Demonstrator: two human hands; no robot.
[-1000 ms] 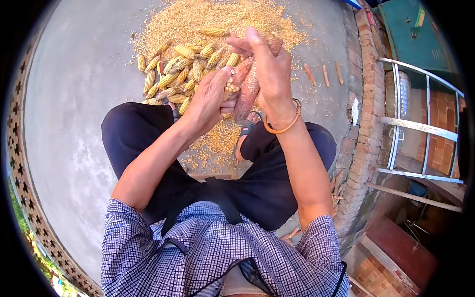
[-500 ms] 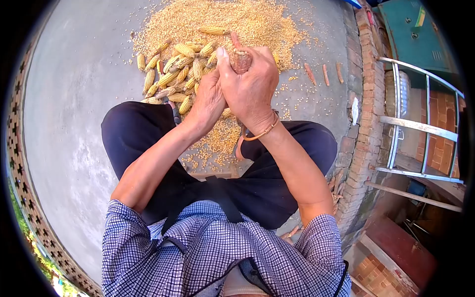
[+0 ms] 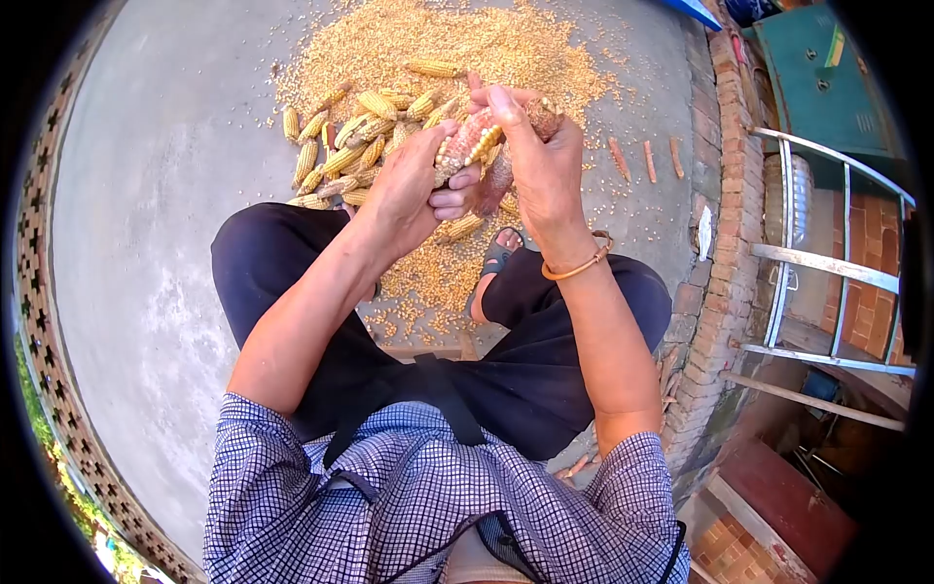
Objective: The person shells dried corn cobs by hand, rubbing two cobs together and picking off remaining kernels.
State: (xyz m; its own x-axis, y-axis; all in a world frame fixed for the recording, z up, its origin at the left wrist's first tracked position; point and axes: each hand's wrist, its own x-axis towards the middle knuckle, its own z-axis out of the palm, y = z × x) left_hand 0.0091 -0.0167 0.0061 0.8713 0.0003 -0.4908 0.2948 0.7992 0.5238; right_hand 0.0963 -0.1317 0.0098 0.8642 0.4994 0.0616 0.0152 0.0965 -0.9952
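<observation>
My left hand [image 3: 413,185] is closed around a partly shelled corn cob [image 3: 470,141], pink where bare, with rows of yellow kernels still on it. My right hand [image 3: 547,170] is closed on a reddish-brown bare cob [image 3: 547,119], its thumb raised along the near side. A blurred reddish shape [image 3: 497,180] shows between the two hands; I cannot tell what it belongs to. Beyond my left hand lies a heap of unshelled yellow corn ears [image 3: 365,136]. Loose kernels [image 3: 467,39] spread in a wide pile behind them.
More kernels [image 3: 428,282] lie between my feet, near a sandalled foot [image 3: 501,251]. Several bare cobs [image 3: 650,161] rest on the concrete floor [image 3: 146,195] to the right. A low brick edge [image 3: 735,195], a metal frame [image 3: 827,258] and a green cabinet [image 3: 827,78] stand farther right.
My hands were pressed together and have come slightly apart. The right hand has shifted right, and the partly shelled cob in my left hand now shows. The view has moved a little.
</observation>
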